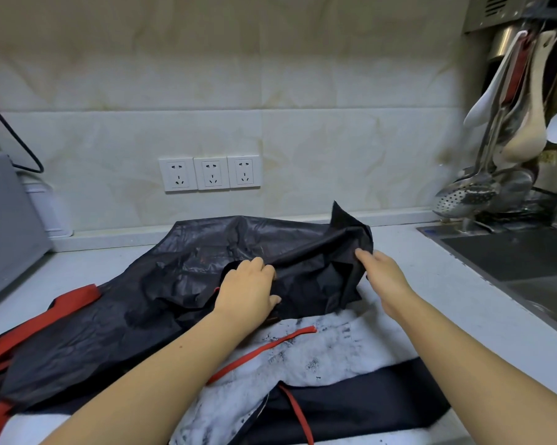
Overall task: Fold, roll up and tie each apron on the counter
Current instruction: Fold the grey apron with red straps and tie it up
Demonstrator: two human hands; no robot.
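A crumpled black apron [161,284] with red straps [39,319] lies spread across the white counter [415,284]. My left hand [248,290] grips a bunched fold of it near the middle. My right hand [379,271] pinches the raised right edge of the same black cloth, which stands up in a peak. Nearer to me lies a second apron [318,358], white side up with dark speckles, a red tie [261,351] across it, and a dark layer [360,406] under it.
A grey appliance [4,220] stands at the left. A dark sink [527,258] is set in the counter at the right, with ladles and spoons [511,130] hanging above it. Three wall sockets [211,172] sit on the tiled wall behind.
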